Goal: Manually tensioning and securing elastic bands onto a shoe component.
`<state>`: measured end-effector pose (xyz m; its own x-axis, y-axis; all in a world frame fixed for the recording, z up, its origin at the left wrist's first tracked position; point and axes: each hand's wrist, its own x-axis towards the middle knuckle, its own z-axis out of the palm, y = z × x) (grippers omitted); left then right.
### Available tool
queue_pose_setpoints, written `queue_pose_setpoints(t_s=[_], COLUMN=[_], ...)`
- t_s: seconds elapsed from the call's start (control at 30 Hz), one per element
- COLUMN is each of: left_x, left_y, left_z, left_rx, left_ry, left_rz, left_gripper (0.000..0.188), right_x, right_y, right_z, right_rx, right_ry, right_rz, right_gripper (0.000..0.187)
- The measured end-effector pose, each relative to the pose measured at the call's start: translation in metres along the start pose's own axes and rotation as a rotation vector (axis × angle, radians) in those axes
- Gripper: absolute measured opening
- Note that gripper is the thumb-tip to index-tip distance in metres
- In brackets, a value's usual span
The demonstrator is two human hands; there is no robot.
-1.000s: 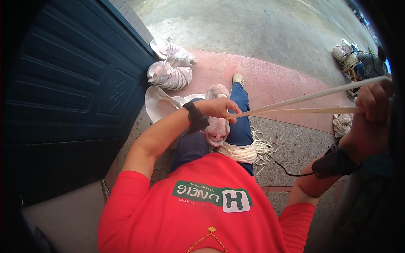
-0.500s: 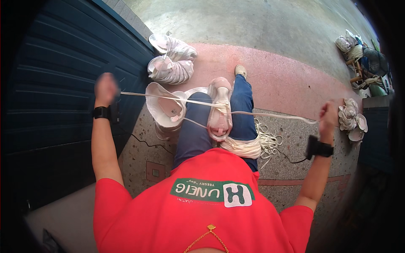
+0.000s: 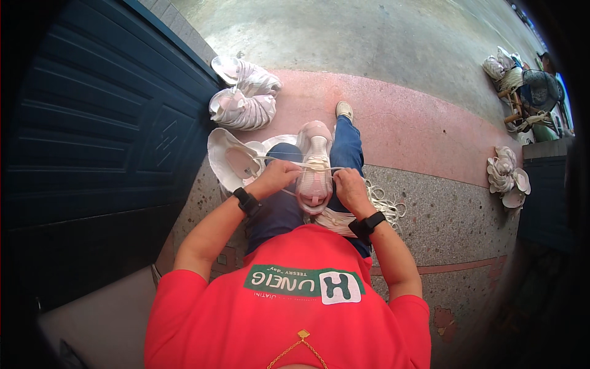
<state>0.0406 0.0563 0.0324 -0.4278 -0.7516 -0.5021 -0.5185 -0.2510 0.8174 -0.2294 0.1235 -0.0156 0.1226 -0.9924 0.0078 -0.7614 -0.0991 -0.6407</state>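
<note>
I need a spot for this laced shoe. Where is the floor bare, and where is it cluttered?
Bare: the red strip between the foot and the far shoe pile. Crowded: the shoes by the blue door, and the laces.

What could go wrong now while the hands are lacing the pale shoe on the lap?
The left hand and right hand pull a white lace across the pale pink shoe, which merely rests on the knees, so it might slip off. The loose lace pile beside the leg could tangle or snag.
</note>
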Motion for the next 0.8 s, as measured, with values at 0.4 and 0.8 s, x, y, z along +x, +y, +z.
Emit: queue_pose_setpoints(t_s=[0.4,0.8], left_x=[0.003,0.016], left_y=[-0.025,-0.014], left_z=[0.020,0.035], left_rx=[0.329,0.579], left_ry=[0.321,0.343], left_rz=[0.156,0.160], left_gripper=[0.027,0.026], right_x=[0.014,0.012], right_y=[-0.013,-0.011], right_z=[0.011,0.009], right_rx=[-0.406,-0.314], right_ry=[0.027,0.134], right_rz=[-0.231,-0.067], right_gripper=[0.010,0.019])
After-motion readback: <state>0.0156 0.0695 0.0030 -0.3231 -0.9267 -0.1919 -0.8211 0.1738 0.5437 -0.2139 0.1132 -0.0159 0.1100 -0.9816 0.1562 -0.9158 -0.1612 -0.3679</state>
